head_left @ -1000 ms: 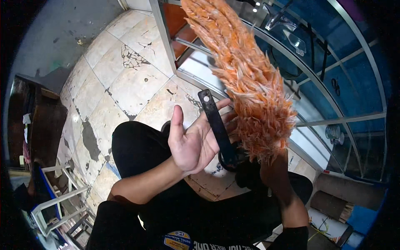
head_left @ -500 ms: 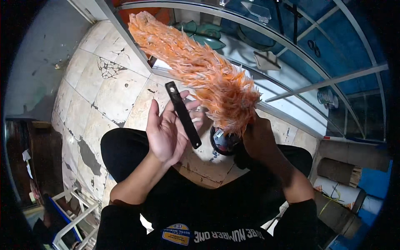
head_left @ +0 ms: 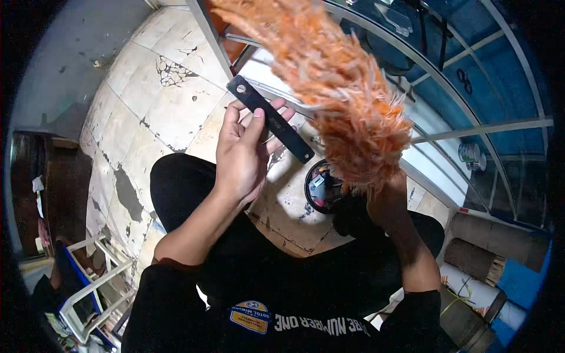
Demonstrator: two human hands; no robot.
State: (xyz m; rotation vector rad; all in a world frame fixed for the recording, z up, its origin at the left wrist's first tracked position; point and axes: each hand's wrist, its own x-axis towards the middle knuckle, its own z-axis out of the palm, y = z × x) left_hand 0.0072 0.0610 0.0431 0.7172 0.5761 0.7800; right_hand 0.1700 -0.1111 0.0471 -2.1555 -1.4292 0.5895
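Note:
My left hand (head_left: 240,159) grips a flat black bar (head_left: 269,120) with a hole near each end, its thumb pressed on the upper face and the fingers beneath. The bar lies slanted across the fingers. In my right hand (head_left: 388,199) is a long, fluffy orange-and-white duster (head_left: 353,100); its handle is hidden by the hand and the fibres. The duster reaches up and leftward, somewhat blurred, in front of a glass display case (head_left: 426,59). Below its near end, between my legs, a round black container (head_left: 307,191) on the floor holds small items I cannot make out.
Cracked pale tiles (head_left: 176,112) cover the floor to the left. Scissors (head_left: 465,81) and a white jar (head_left: 469,153) are by the case. Several rolls (head_left: 494,241) are stacked at right. A white metal frame (head_left: 97,288) stands at lower left, near dark furniture (head_left: 65,194).
The duster has swung right and closer to the view with my right hand. My left hand has raised and turned the black bar, and its thumb has closed onto it.

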